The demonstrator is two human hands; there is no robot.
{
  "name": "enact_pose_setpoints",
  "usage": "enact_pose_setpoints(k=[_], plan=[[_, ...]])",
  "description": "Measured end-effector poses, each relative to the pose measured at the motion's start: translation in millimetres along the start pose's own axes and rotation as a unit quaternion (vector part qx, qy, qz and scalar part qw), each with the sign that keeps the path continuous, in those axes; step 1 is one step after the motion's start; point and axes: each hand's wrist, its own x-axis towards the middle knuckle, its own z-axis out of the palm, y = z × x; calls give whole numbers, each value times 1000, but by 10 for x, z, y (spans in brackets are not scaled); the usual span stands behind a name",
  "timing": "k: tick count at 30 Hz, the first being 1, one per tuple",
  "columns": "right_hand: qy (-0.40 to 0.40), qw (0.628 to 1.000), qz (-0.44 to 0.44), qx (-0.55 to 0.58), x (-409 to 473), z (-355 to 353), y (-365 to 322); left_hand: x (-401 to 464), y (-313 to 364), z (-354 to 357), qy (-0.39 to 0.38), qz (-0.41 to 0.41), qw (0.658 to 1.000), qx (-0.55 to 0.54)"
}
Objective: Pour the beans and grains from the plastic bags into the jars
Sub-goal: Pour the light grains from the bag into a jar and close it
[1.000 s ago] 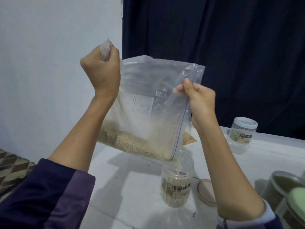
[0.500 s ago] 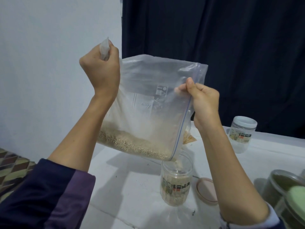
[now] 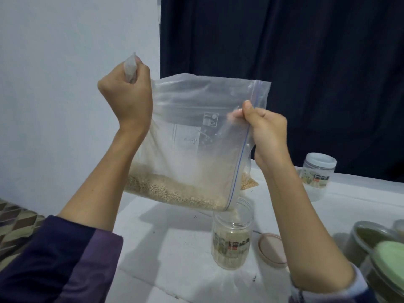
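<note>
I hold a clear zip bag (image 3: 192, 136) tilted above the table, pale beans (image 3: 175, 191) lying along its lower edge. My left hand (image 3: 127, 95) grips the bag's bottom corner, raised high. My right hand (image 3: 265, 132) pinches the zip edge beside the blue seal line. The bag's lowest open corner hangs just over the mouth of an open clear jar (image 3: 232, 237), which is partly filled with the same beans. A thin stream of beans falls from the corner into the jar.
A beige lid (image 3: 271, 250) lies right of the jar on the white table (image 3: 175, 259). A capped jar (image 3: 317, 176) stands at the back right. Containers of green contents (image 3: 376, 248) crowd the right edge. Another bag of grains (image 3: 248, 182) shows behind the held bag.
My right hand has shifted a little right and up with the zip edge. The bag stays tilted over the jar and the left hand holds still.
</note>
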Motion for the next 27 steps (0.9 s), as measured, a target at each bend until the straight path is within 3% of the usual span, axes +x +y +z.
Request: enact_pose_setpoints(k=[3,12,15,18,21,25,27], plan=[[-35,999,0,-14,-24,9,-7,-12,7,-11,4,-7,1000,-2],[2,1000,-16,-11,-31,24,-17,-18,11,-42,2,-10,1000,-9],[-36,999,-9,-31,-35,35,-19,-24,10,-65,4,-11,1000,-3],[-1,1000,-17,-14,-39,34,3,-30,9,-81,2,-20,1000,-3],[-39,999,-9,-33,-67,60,-7,-41,6,-94,6,-22,1000,-1],[-2,1000,-12,-25,-65,57,-15,-43,17,-107,3,-24,1000,-8],[-23,999,-10,-28,-68,67,-3,-44,21,-110,2,-28,1000,-10]])
